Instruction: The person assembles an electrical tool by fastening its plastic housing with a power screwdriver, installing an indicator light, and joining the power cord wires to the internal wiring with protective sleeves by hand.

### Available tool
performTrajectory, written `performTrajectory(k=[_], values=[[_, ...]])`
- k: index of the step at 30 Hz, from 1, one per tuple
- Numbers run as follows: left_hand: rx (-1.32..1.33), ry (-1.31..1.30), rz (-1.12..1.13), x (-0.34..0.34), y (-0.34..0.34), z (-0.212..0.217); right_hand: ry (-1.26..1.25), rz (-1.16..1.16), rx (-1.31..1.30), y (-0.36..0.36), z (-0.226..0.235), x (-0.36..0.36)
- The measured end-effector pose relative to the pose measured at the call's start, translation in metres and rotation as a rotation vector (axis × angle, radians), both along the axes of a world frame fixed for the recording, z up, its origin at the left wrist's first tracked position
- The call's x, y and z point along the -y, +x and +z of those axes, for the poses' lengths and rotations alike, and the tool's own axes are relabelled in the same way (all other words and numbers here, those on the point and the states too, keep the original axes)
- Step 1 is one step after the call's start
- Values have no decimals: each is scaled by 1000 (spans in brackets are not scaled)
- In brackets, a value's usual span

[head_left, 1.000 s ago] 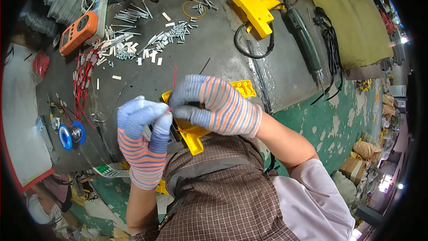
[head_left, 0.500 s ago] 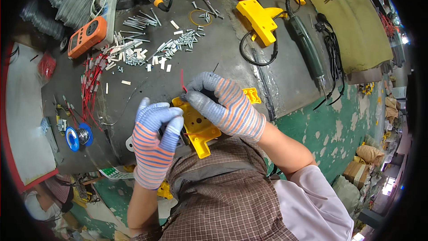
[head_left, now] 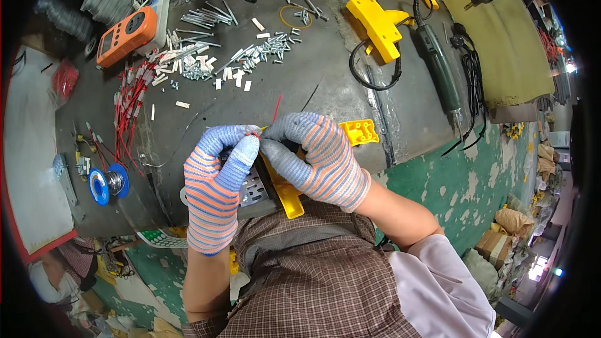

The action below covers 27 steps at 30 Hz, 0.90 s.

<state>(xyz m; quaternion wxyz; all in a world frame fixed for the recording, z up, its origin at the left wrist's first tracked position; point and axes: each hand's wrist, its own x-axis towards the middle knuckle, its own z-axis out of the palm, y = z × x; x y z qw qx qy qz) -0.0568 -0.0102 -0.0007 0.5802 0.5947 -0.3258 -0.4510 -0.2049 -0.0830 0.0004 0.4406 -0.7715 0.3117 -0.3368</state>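
Observation:
My left hand (head_left: 219, 178), in a striped knit glove, pinches thumb and forefinger together at a thin red wire (head_left: 277, 107). Gloved alike, my right hand (head_left: 319, 159) pinches right beside it, the fingertips of both hands almost touching. The wire's end sticks up beyond the fingers, and a bit of red shows between the fingertips. Below the hands is a yellow plastic housing (head_left: 289, 200), largely covered by the right hand. A perforated metal plate (head_left: 252, 189) lies to its left. Just past the right hand sits a smaller yellow plastic shell (head_left: 361, 132).
Screws (head_left: 263, 53), white strips and red wires (head_left: 128, 97) lie across the bench (head_left: 313, 50). An orange meter (head_left: 127, 36) stands at far left, a solder spool (head_left: 109, 183) nearer. At right are a yellow housing (head_left: 375, 28) with a black cable and a green electric screwdriver (head_left: 438, 69).
My left hand has moved up and right, its fingers closing at the red wire beside the right fingertips. The right hand has shifted slightly lower, covering more of the yellow housing.

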Motion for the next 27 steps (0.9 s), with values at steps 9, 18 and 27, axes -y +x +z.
performTrajectory(k=[9, 18, 27], values=[[-67, -8, -4, -1, 0, -1, -39, 26, 1, -1, -5, 1], [-135, 43, -36, 1, 3, 6, -104, -5, -2, 0, -8, -1], [-189, 65, -55, 1, 3, 6, -158, 33, -17, -3, -9, 0]])
